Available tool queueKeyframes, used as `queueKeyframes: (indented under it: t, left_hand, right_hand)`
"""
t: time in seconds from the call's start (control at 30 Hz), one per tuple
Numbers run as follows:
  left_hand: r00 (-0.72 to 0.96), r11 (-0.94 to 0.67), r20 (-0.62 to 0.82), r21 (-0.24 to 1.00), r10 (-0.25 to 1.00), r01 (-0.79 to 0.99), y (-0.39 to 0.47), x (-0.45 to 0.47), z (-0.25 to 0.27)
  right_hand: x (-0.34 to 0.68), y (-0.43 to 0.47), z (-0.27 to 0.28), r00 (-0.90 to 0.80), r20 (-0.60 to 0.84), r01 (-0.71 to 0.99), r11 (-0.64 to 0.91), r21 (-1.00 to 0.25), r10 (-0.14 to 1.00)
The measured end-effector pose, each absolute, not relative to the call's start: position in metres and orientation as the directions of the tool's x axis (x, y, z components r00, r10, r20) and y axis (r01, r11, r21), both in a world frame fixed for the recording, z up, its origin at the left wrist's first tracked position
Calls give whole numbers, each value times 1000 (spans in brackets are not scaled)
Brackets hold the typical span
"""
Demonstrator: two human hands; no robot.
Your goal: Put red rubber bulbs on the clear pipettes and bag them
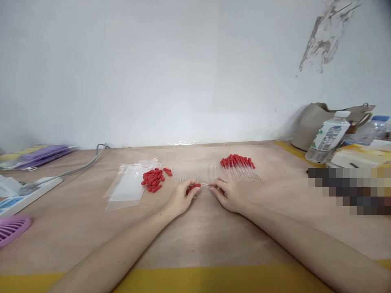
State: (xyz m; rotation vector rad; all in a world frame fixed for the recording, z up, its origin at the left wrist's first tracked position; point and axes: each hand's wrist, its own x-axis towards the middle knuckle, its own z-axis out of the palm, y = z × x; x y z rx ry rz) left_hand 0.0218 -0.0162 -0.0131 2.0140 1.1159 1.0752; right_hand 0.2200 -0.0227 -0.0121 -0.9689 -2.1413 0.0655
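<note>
My left hand (182, 197) pinches a red rubber dropper bulb (195, 186) between thumb and fingers, its mouth towards the right. Facing it, my right hand (226, 193) grips a thin clear dropper tube (205, 184), whose end is close to the bulb; I cannot tell whether they touch. Beyond both hands lies a row of clear tubes (195, 171). A pile of loose red bulbs (153, 179) sits left of that row, partly on clear plastic bags (126, 188). To the right, several droppers with red bulbs on their tubes (238, 165) lie side by side.
At the left are a power strip (33, 194) with a grey cable (91, 162), purple packets (45, 156) and a pink slatted object (14, 230). A plastic bottle (328, 136) and a grey-brown jug (310, 126) stand at the back right. A wall (183, 81) borders the table (214, 244).
</note>
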Motion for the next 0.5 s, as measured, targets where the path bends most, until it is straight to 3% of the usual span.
queueKeyframes:
  t: [0.17,0.4,0.5]
  left_hand:
    - [346,-467,344,794,873,389,-19,21,-10]
    - [439,-480,297,781,848,398,-22,18,-9]
    - [467,-496,283,752,838,433,-25,18,-9]
  right_hand:
    - [221,-21,-14,-465,603,617,726,-304,648]
    - [228,-11,-16,-556,547,512,777,-367,625]
    - [229,-16,-11,-590,510,544,775,-321,626]
